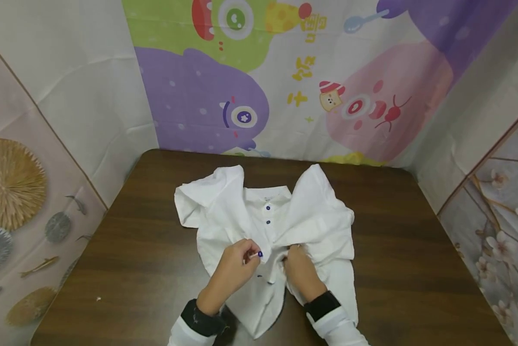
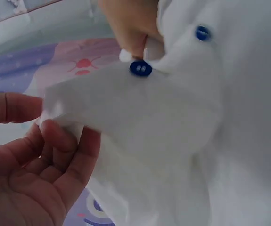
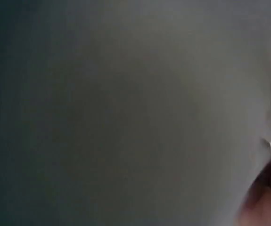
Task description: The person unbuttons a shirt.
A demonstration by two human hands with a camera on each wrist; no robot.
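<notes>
A white short-sleeved shirt [image 1: 259, 206] with blue buttons lies front up on the table, its collar toward the far side. My left hand [image 1: 234, 263] pinches a raised edge of its button front, with a blue button [image 1: 260, 253] beside the fingertips. In the left wrist view, the thumb and fingers of my left hand [image 2: 41, 155] hold that cloth edge. My right hand [image 1: 302, 270], curled at the shirt's opposite front edge, grips cloth; its fingertips are partly hidden by folds. Blurred white cloth [image 3: 135, 113] fills most of the right wrist view.
The dark brown wooden table [image 1: 397, 269] extends around the shirt. A small white speck [image 1: 98, 299] lies on its left part. Behind stands a cartoon-printed cloth [image 1: 285, 105], with patterned hangings [image 1: 38, 250] at the sides.
</notes>
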